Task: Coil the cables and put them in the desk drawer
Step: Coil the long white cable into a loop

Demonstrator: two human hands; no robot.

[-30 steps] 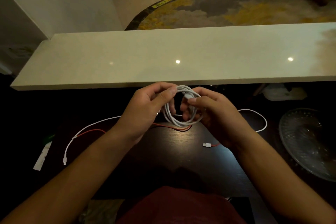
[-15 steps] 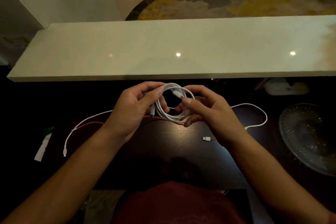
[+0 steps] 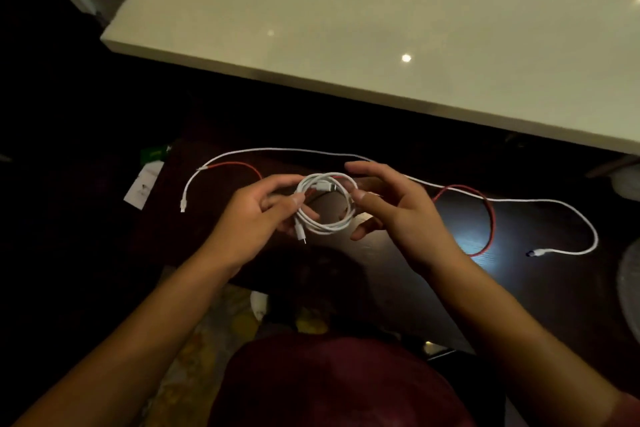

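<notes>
Nearest you, above the dark desk (image 3: 408, 274), your left hand (image 3: 256, 218) pinches the left side of the coiled white cable (image 3: 325, 204) between thumb and fingers; one plug end dangles below the coil. Your right hand (image 3: 398, 211) cups the coil's right side, fingers loosely spread, thumb tip touching the loops. Beyond the hands, a loose white cable (image 3: 540, 201) and a red cable (image 3: 488, 218) lie uncoiled on the desk. Farthest, a pale counter (image 3: 381, 28) spans the view
</notes>
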